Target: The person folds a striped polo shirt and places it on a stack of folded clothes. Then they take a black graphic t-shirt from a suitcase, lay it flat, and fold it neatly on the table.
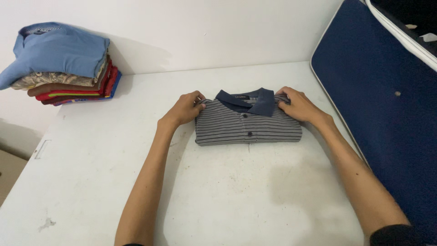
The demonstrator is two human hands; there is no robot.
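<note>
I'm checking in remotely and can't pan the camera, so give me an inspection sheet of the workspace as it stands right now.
Surface: white table, scuffed, with faint smudges and a small chip near the front left.
Job's things: grey striped polo shirt with a dark blue collar, folded into a compact rectangle, lying flat mid-table.
Clutter: stack of folded shirts at the far left corner, a light blue one on top.
Grippers: left hand pinches the shirt's upper left corner; right hand pinches the upper right corner.
Cables: nothing seen.
Surroundings: white wall behind; a navy blue panel with white edging leans at the right.
</note>
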